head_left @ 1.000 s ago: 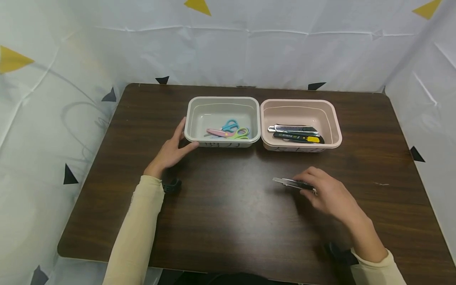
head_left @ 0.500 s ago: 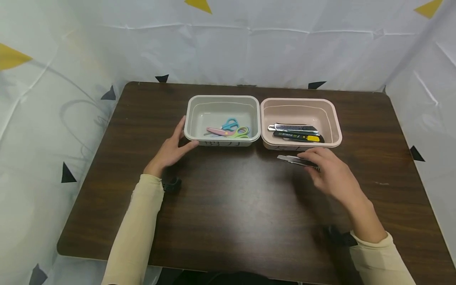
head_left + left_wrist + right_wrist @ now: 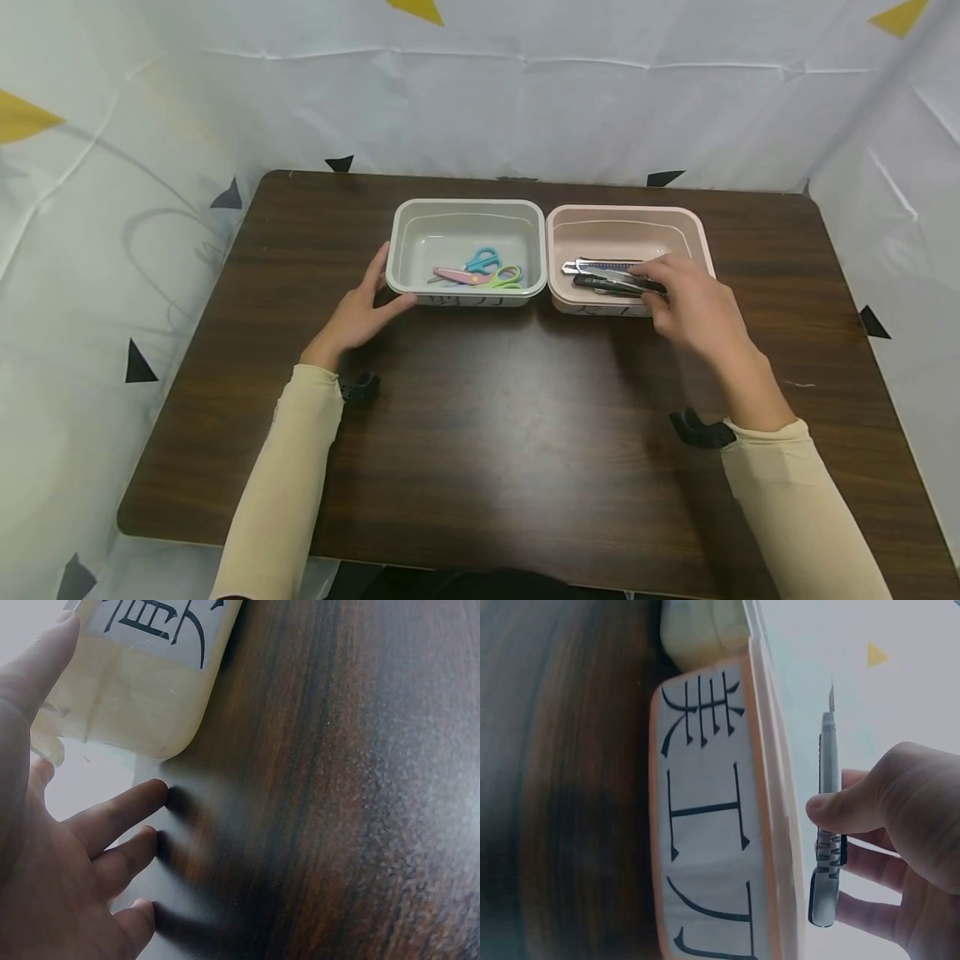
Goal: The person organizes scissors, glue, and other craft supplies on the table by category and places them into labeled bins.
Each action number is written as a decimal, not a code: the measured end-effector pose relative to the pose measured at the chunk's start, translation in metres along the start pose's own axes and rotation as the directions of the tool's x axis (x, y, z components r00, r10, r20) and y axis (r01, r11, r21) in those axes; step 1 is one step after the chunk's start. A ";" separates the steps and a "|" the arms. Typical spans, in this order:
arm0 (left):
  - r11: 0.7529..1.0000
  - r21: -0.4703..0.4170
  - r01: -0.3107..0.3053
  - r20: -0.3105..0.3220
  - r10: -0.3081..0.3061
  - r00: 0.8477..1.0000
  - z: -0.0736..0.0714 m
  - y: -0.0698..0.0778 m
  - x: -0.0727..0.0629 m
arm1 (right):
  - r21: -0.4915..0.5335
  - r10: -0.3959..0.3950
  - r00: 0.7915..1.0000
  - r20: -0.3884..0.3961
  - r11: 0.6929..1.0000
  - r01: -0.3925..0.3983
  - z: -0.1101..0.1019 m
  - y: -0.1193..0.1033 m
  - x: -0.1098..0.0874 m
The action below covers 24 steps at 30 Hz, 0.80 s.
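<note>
My right hand (image 3: 697,312) pinches a silver utility knife (image 3: 829,761) between thumb and fingers, over the pink bin (image 3: 626,210). Its blade tip is extended, as the right wrist view shows. Beneath it in the bin lie other utility knives, one of them black (image 3: 596,284); my hand partly hides them. My left hand (image 3: 356,312) rests with spread fingers at the left side of the grey bin (image 3: 468,202), its thumb near the front corner. Inside that bin are several small scissors, with blue handles (image 3: 483,260), pink (image 3: 453,275) and green (image 3: 507,277).
The two bins stand side by side toward the back of a dark wooden table (image 3: 480,450). A white label (image 3: 705,817) with black characters covers the pink bin's front. White sheeting (image 3: 517,108) hangs behind and at both sides.
My right hand has carried the utility knife forward from above the table to over the pink bin. The left hand stays at the grey bin.
</note>
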<state>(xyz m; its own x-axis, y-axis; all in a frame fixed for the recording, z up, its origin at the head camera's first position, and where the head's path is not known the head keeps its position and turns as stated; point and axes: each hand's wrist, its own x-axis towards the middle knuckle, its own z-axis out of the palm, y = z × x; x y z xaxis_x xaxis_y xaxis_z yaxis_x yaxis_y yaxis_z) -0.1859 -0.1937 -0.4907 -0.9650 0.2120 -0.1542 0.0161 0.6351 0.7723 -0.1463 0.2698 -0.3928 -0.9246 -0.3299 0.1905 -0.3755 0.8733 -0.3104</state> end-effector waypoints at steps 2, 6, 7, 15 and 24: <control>1.000 0.000 0.002 -0.006 -0.002 1.000 -0.001 0.000 0.000 | -0.003 0.024 0.999 0.028 1.000 -0.024 0.001 0.003 0.008; 1.000 0.002 0.003 -0.008 -0.003 1.000 -0.001 0.000 0.000 | 0.014 0.057 0.992 0.115 0.998 -0.059 0.002 0.010 0.023; 1.000 0.001 0.002 -0.007 -0.002 1.000 -0.001 0.000 0.000 | 0.019 0.063 0.988 0.142 0.998 -0.067 0.003 0.012 0.027; 1.000 -0.006 0.002 -0.002 -0.002 1.000 -0.001 -0.001 0.002 | 0.066 0.083 0.946 0.313 0.992 -0.109 0.009 0.032 0.050; 1.000 0.003 0.005 0.000 -0.005 1.000 0.001 -0.002 0.001 | 0.064 0.098 0.915 0.391 0.989 -0.133 0.018 0.048 0.061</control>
<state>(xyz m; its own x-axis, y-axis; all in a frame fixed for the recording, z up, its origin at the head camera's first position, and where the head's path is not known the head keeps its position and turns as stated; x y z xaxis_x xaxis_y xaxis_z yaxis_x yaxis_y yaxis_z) -0.1866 -0.1941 -0.4924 -0.9651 0.2087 -0.1582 0.0118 0.6382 0.7698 -0.2224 0.2855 -0.4126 -0.9078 -0.3569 -0.2202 -0.2526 0.8845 -0.3922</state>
